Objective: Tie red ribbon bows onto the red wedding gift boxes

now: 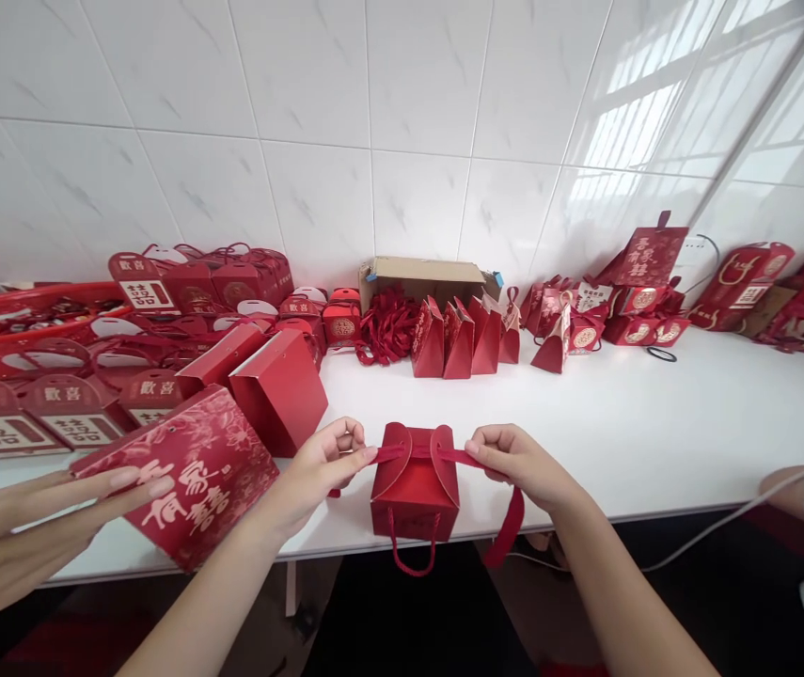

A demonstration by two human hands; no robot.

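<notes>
In the head view, a small red gift box [414,489] sits at the near edge of the white table [655,423]. Left of the box, the left hand [321,465] pinches one end of its red ribbon [444,455]; right of it, the right hand [518,463] pinches the other end. Far left of the box, another person's hand [13,527] lies with loose fingers on a flat printed red box [186,475]. Behind the box stands a cardboard carton [422,279].
</notes>
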